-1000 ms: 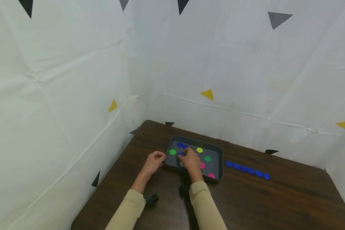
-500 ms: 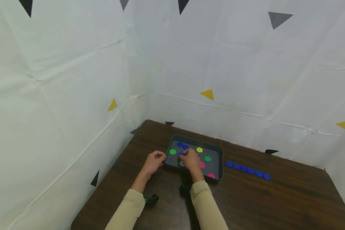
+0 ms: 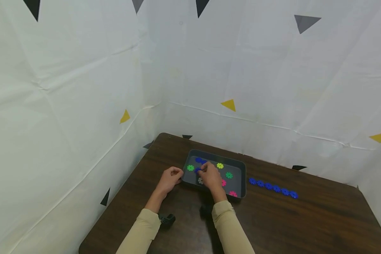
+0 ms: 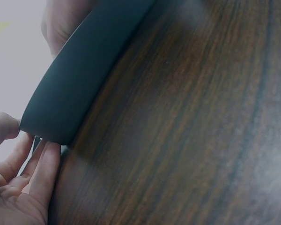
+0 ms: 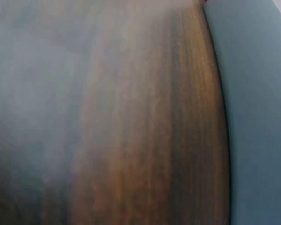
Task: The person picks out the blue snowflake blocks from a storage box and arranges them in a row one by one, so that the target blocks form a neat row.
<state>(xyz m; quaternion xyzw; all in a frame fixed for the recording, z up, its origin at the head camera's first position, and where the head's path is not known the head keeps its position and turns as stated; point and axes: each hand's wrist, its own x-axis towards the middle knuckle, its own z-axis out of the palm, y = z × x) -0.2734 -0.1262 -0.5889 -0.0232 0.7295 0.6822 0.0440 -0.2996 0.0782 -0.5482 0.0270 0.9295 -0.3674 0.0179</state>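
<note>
My left hand [image 3: 169,180] holds the near-left corner of a dark grey tray [image 3: 243,176]. In the left wrist view, the thumb of that hand [image 4: 23,178] lies at the rim of the tray [image 4: 79,79] and the fingers are against the outer wall below. My right hand [image 3: 212,177] reaches into the tray, its thumb and fingers pinching a blue flower-shaped disc [image 3: 197,170]. Two more blue discs [image 3: 198,159] lie just beyond it, partly behind the fingers. The right wrist view shows only tabletop and the tray wall [image 5: 257,117], with the hand out of sight.
Green [image 3: 190,168], yellow [image 3: 220,165], white [image 3: 200,181] and pink discs [image 3: 233,194] are spread over the tray floor. Right of the tray, several blue discs [image 3: 268,186] form a row on the brown wooden table [image 3: 320,218]. White sheeting [image 3: 257,70] stands behind and left.
The blue disc at my right fingertips has shifted slightly left, and the right fingers have changed position a little around it. My left hand stays at the tray corner.
</note>
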